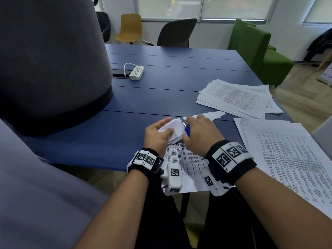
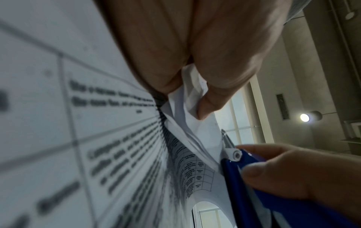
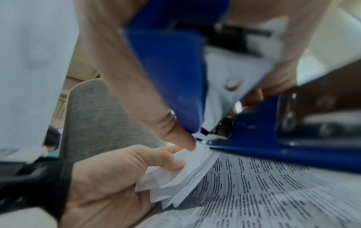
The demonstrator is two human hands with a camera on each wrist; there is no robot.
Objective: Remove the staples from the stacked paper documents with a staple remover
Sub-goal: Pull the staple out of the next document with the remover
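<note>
A stapled document [image 1: 186, 159] is lying at the near edge of the blue table [image 1: 161, 90], its lower part hanging over the edge toward the person, with its upper sheets folded back at one corner. The left hand [image 1: 158, 135] is pinching that folded-back corner, thumb on top and fingers curled beneath, as the left wrist view shows with the crumpled white corner caught between the thumb [image 2: 207, 108] and a finger. The right hand [image 1: 201, 133] is gripping one blue staple remover [image 1: 186, 127], its fingers wrapped round the blue handle, and the metal tip is pointing away from the person over the folded paper. In the right wrist view the tool's metal nose [image 3: 216, 131] is sitting right at the corner of the sheets, just beside the left fingertips [image 3: 171, 160]; the staple itself is too small to make out. Two further stacks of printed paper are lying on the table to the right: one fanned stack [image 1: 237, 97] farther off and one larger stack [image 1: 287, 159] near the right arm. One white power strip [image 1: 136, 72] is resting toward the middle of the table beside a dark cable slot [image 1: 120, 75]. Beyond the table, one yellow chair [image 1: 130, 26], one dark chair [image 1: 175, 33] and one green sofa [image 1: 260, 51] are standing.
</note>
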